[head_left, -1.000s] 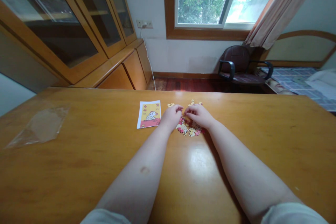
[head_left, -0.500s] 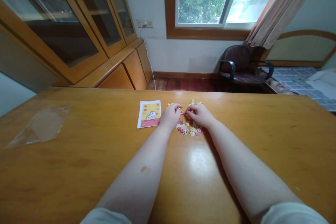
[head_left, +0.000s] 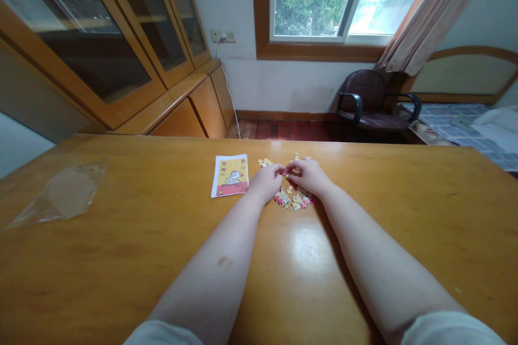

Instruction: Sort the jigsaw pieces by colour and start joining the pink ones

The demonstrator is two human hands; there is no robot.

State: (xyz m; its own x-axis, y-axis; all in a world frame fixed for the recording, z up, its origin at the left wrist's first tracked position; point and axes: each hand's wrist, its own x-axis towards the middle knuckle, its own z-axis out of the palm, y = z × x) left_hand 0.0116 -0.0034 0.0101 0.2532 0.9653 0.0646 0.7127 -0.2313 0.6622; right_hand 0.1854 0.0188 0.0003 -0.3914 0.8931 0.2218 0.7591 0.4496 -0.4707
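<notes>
Reaching over jigsaw pieces (head_left: 292, 198) on the wooden worktop (head_left: 133, 275), the left hand (head_left: 266, 180) and right hand (head_left: 306, 176) sit together at the fingertips. Whether either grip clamps a piece, I cannot tell. The pieces lie just right of a picture card (head_left: 230, 176).

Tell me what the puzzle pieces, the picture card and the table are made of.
The jigsaw puzzle pieces look like thin printed cardboard, flat and matte, though they are small. The picture card seems printed paper or card, white-bordered. The table looks like varnished wood: orange-brown grain, glossy glare.
</notes>
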